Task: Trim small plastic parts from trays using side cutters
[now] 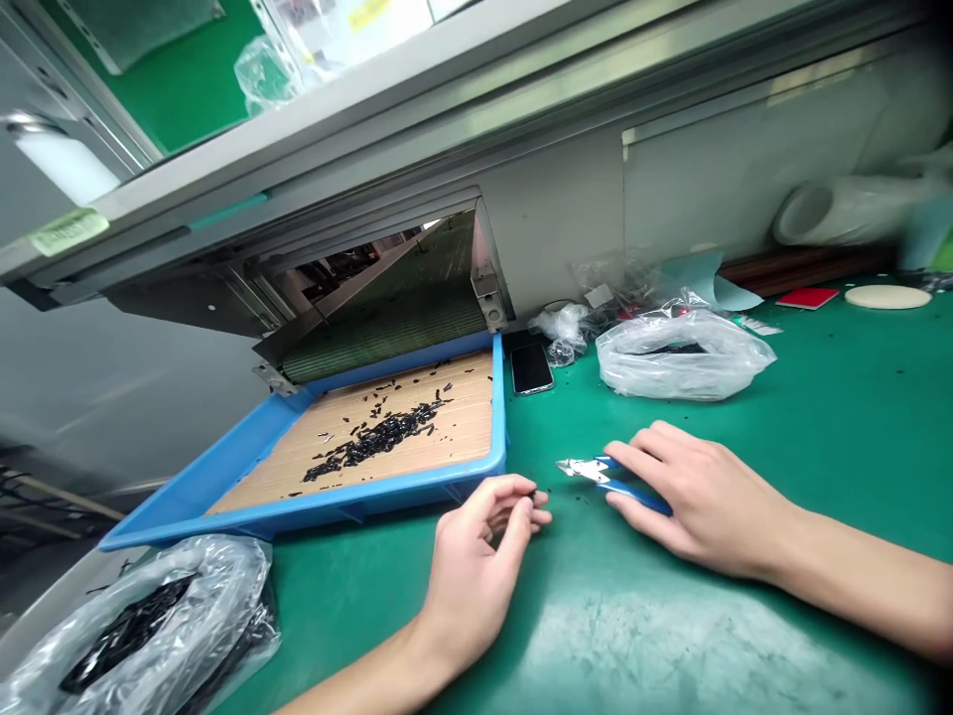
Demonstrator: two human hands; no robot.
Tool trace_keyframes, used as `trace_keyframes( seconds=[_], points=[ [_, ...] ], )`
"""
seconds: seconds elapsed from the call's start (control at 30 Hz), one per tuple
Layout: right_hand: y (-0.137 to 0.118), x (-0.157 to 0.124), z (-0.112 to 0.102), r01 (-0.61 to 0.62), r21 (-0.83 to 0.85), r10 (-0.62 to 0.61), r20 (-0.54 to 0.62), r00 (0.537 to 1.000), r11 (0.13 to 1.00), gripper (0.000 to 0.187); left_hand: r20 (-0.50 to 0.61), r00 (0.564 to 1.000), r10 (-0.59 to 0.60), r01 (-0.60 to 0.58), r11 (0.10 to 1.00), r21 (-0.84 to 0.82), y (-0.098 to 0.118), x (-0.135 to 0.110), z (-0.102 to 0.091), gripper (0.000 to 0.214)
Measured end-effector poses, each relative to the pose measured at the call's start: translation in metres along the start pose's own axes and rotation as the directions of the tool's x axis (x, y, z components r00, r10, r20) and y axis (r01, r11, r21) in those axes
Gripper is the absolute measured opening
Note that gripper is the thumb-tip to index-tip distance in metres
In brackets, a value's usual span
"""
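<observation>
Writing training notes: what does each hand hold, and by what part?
The left hand pinches a small black piece between fingertips; the right hand holds blue-handled side cutters by the handles.

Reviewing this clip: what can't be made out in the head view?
Head view:
Small black piece in the left hand: too small to identify, partly hidden by the fingers.
Blue-handled side cutters: handle ends hidden by the right hand.
Plastic bag of black parts: cut off by the lower-left edge.
</observation>
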State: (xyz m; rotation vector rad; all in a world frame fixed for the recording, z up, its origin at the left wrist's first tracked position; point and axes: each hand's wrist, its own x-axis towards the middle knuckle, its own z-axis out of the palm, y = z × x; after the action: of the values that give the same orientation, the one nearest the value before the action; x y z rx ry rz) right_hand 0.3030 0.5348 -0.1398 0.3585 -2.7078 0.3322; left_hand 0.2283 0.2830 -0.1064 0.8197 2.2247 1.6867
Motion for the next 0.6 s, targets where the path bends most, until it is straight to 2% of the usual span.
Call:
trace_keyframes(
  seconds=[0.07, 0.1, 0.17, 0.23, 0.33, 0.4, 0.47, 0.5, 0.53, 0.6],
  points=[
    [0.004, 0.003, 0.000, -0.055, 0.010, 0.054, 0.022, 0.998, 0.998, 0.038, 0.040, 0.990, 0.135, -0.139, 0.984, 0.108, 0.013, 0.015, 0.009, 0.016],
    [0.005, 0.004, 0.000, -0.067, 0.014, 0.067, 0.040, 0.997, 0.998, 0.037, 0.070, 0.977, 0.203, -0.212, 0.965, 0.155, 0.022, 0.030, 0.016, 0.016],
    [0.003, 0.005, -0.003, -0.072, 0.017, 0.070, 0.067, 0.995, 0.997, 0.037, 0.125, 0.933, 0.338, -0.359, 0.894, 0.268, 0.041, 0.074, 0.036, 0.017],
    [0.001, 0.006, -0.006, -0.067, 0.006, 0.067, 0.072, 0.995, 0.998, 0.039, 0.182, 0.885, 0.428, -0.463, 0.779, 0.422, 0.056, 0.126, 0.061, 0.018],
    [0.002, 0.002, -0.010, -0.051, -0.012, 0.052, 0.084, 0.995, 0.999, 0.040, 0.198, 0.875, 0.441, -0.474, 0.702, 0.531, 0.067, 0.187, 0.091, 0.012],
    [0.006, -0.004, -0.010, -0.034, -0.016, 0.035, 0.084, 0.996, 0.999, 0.040, 0.193, 0.882, 0.429, -0.452, 0.657, 0.603, 0.063, 0.205, 0.093, 0.014],
    [0.013, -0.012, -0.005, -0.009, -0.013, 0.009, 0.055, 0.998, 1.000, 0.041, 0.191, 0.894, 0.405, -0.416, 0.592, 0.690, 0.053, 0.206, 0.075, 0.017],
    [0.018, -0.016, 0.000, 0.003, -0.016, -0.002, 0.017, 1.000, 1.000, 0.041, 0.184, 0.904, 0.387, -0.387, 0.555, 0.736, 0.046, 0.202, 0.057, 0.019],
    [0.022, -0.019, 0.005, 0.028, -0.019, -0.028, -0.017, 0.999, 0.999, 0.042, 0.165, 0.918, 0.362, -0.345, 0.516, 0.784, 0.040, 0.197, 0.034, 0.022],
    [0.031, -0.021, 0.018, 0.063, -0.041, -0.068, -0.131, 0.989, 0.997, 0.045, 0.082, 0.953, 0.292, -0.207, 0.433, 0.877, 0.027, 0.185, -0.027, 0.028]
  ],
)
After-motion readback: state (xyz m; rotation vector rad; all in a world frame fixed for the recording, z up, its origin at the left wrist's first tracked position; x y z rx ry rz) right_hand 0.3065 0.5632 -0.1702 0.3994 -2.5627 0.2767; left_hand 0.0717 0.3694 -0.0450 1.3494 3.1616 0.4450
